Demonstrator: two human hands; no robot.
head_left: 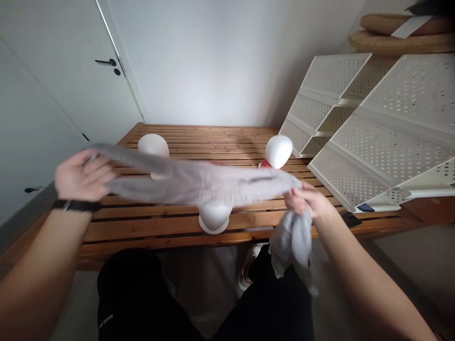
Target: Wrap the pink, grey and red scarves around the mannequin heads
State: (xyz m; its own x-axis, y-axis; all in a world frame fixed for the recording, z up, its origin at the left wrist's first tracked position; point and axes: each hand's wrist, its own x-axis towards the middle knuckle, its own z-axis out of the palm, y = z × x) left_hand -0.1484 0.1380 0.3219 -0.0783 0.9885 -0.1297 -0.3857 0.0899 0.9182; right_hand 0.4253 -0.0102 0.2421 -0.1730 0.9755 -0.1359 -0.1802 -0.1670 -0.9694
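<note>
Both hands hold one grey cloth [199, 182], probably a scarf or thin garment, stretched level above the slatted wooden bench [149, 222].

Left hand [80, 177]: fingers curled shut over the cloth's left end, above the bench's left edge.

Right hand [305, 199]: pinched shut on the other end, near the front right edge; the slack bunches and hangs below the fist.

Step in hand, by my reading: spreading the cloth taut. The next move likely calls for keeping tension while lowering it squarely.

Cloth runs straight from grip to grip, blurred at the left.

Three white mannequin heads stand on the bench: back left [153, 144], back right [278, 151], front centre [213, 218], directly under the cloth.

Perforated white shelf panels [384, 142] lean at the right end.
</note>
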